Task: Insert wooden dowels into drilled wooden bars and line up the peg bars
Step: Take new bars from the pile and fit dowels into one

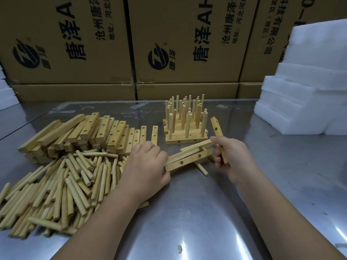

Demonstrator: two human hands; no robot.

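Note:
My left hand point(148, 166) grips the left ends of a few drilled wooden bars point(189, 156) held just above the metal table. One of those bars has a dowel point(201, 168) sticking down out of it. My right hand point(232, 158) grips another drilled bar point(217, 128) that points up and away, and its thumb touches the right end of the held bars. Behind them stands a row of finished peg bars point(185, 128) with upright dowels. A pile of loose dowels point(62, 184) lies at the left, with a stack of drilled bars point(90, 132) behind it.
Cardboard boxes point(187, 44) with printed lettering wall off the back of the steel table point(197, 222). White foam blocks point(308, 87) are stacked at the right rear. More white foam point(5, 94) shows at the far left edge.

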